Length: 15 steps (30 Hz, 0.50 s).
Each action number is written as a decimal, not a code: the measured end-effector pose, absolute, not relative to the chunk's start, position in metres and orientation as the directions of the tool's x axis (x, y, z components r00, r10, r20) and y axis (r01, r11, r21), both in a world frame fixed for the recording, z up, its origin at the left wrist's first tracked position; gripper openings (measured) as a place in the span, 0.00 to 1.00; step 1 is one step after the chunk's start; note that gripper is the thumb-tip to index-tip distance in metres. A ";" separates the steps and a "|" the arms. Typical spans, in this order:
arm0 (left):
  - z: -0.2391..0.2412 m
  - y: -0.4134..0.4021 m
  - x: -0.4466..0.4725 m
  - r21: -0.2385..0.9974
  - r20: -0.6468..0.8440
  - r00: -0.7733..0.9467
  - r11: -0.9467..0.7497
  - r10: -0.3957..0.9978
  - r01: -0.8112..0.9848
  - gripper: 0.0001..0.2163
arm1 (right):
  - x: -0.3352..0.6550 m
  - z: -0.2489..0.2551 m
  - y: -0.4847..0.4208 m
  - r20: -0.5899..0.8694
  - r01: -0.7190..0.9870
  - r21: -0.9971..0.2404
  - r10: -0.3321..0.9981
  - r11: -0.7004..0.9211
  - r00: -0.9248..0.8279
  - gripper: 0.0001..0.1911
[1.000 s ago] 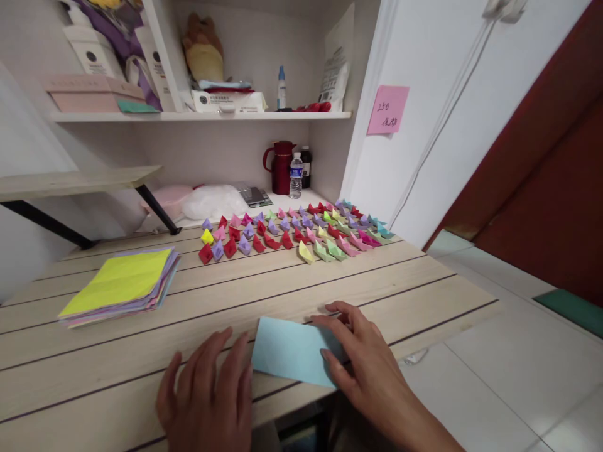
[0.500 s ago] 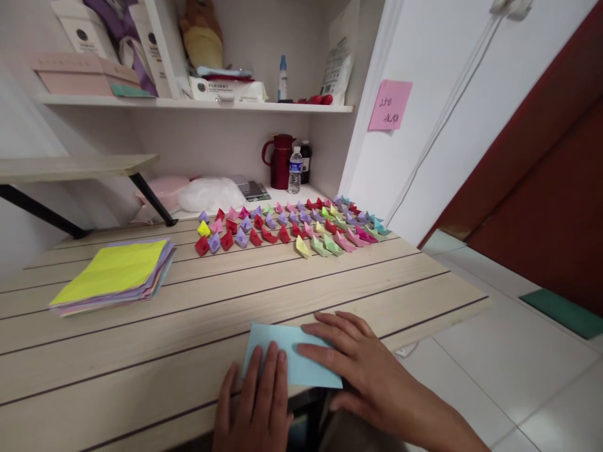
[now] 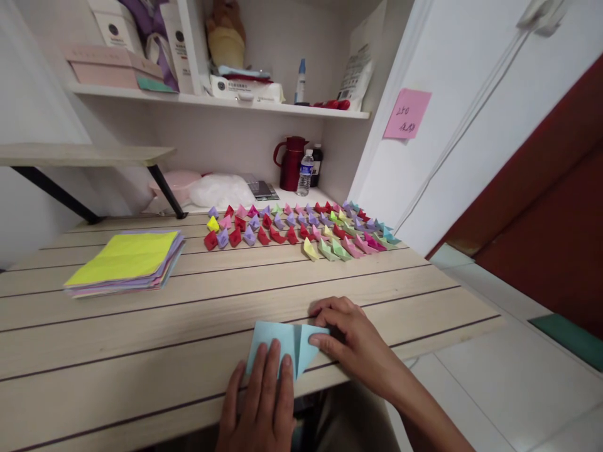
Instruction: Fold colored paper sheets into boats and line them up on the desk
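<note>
A light blue sheet of folding paper (image 3: pixel 276 333) lies at the table's front edge, its right part folded over into a slanted flap. My left hand (image 3: pixel 264 392) rests on the left part with fingers stretched out flat, pressing it to the table. With thumb and fingertips, my right hand (image 3: pixel 346 336) pinches the flap at its upper right corner. Beyond the hands, several rows of small folded paper boats (image 3: pixel 287 229) in red, purple, pink, green, yellow and blue stand at the back of the table.
A stack of coloured paper (image 3: pixel 127 257), yellow on top, lies at the left of the table (image 3: pixel 226 282). A small raised shelf (image 3: pixel 89 154) stands behind it. At the back are a red jug (image 3: pixel 292 164), a water bottle (image 3: pixel 306 172) and a plastic bag (image 3: pixel 221 190).
My right hand has gone from lying spread on the blue paper to pinching its right part, now folded over into a slanted flap. My left hand stays on the paper. The view has shifted slightly.
</note>
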<state>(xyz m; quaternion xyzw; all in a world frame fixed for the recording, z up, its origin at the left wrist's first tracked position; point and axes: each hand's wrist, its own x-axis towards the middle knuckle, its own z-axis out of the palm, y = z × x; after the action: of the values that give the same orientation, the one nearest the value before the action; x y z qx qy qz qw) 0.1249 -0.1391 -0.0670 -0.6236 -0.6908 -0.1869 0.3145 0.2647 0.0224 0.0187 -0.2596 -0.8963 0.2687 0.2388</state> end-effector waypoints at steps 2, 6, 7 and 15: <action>-0.068 -0.139 0.125 -0.137 0.673 -0.023 0.156 0.739 0.978 0.22 | 0.261 0.017 0.023 0.290 0.368 -0.588 0.612 0.720 -0.736 0.06; -0.070 -0.139 0.126 -0.130 0.672 -0.028 0.156 0.740 0.979 0.22 | 0.259 0.013 0.024 0.285 0.406 -0.564 0.631 0.719 -0.722 0.06; -0.070 -0.139 0.126 -0.127 0.671 -0.032 0.158 0.740 0.979 0.22 | 0.259 0.012 0.023 0.284 0.418 -0.558 0.638 0.717 -0.716 0.06; -0.063 -0.140 0.130 -0.139 0.658 -0.049 0.186 0.751 0.973 0.25 | 0.254 0.012 0.022 0.242 0.494 -0.515 0.671 0.701 -0.701 0.09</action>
<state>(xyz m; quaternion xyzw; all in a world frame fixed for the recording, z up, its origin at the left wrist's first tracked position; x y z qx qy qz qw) 0.1299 -0.1397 -0.0633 -0.6133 -0.7027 -0.1759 0.3147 0.2543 0.0219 0.0122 -0.3244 -0.8978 0.2106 0.2107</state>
